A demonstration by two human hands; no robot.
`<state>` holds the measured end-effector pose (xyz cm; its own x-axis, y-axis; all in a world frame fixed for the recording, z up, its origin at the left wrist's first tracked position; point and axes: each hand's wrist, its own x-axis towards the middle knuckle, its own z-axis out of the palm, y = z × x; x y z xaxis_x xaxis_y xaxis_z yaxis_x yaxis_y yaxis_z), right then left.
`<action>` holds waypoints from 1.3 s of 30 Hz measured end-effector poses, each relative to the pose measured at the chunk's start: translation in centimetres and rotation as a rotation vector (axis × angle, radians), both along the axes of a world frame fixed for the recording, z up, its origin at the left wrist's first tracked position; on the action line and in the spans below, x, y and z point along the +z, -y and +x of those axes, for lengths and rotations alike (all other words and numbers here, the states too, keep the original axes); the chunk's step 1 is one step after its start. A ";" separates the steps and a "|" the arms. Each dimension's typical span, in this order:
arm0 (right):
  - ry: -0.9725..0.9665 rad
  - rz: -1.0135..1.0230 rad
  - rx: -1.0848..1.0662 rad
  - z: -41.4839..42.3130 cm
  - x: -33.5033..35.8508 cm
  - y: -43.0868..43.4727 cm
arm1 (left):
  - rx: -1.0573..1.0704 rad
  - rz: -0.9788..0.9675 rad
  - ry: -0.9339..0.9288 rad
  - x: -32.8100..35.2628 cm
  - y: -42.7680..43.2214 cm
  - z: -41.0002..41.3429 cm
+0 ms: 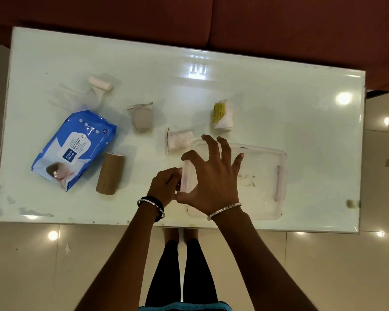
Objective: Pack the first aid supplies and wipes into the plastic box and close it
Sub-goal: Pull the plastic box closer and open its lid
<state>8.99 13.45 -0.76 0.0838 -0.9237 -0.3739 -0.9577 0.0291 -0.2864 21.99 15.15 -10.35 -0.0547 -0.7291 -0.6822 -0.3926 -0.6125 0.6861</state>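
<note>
A clear plastic box (263, 182) with its lid on sits at the table's near edge, right of centre. My right hand (213, 178) rests spread on the lid, thumb at the pink left latch (186, 178). My left hand (166, 187) pinches that same latch from the left. A blue wipes pack (74, 149) lies at the left, with a brown bandage roll (110, 173) beside it. Farther back lie a white gauze roll (100, 83), a bagged grey pad (142, 117), a small bag of pink-white cotton (180, 139) and a white roll with a yellow label (222, 116).
The glossy white table (279, 97) stands against a dark red sofa (279, 23) at the far side. Tiled floor (54, 265) surrounds it. My legs show below the near table edge. A second pink latch (279, 182) is on the box's right end.
</note>
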 end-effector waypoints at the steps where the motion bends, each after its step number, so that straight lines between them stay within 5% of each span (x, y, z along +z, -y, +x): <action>1: 0.035 -0.005 0.005 -0.5 0.9 0.0 | 0.022 0.006 -0.005 0.1 -0.1 -0.1; 8: 0.243 -0.031 0.090 -8.7 8.6 -0.3 | 0.082 0.083 -0.009 1.6 -0.1 -0.6; 18: 0.019 -0.107 -0.169 -24.9 14.3 -4.3 | 0.072 0.084 0.051 2.1 -0.3 -1.1; 27: 0.098 -0.340 -0.542 -28.9 2.6 -8.9 | 0.046 0.046 0.105 0.8 -0.9 -0.8; 34: 0.229 -0.246 -0.727 -27.5 -7.6 -12.5 | 0.048 0.023 0.088 0.5 -0.9 -0.7; 39: 0.112 -0.151 -0.732 -26.1 -10.2 -12.8 | 0.045 -0.004 0.072 0.2 -1.0 -0.6</action>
<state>-17.07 26.23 -10.99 -0.5407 -0.7988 -0.2637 -0.6741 0.5990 -0.4322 21.41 16.19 -10.14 0.0276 -0.7323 -0.6804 -0.4130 -0.6282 0.6594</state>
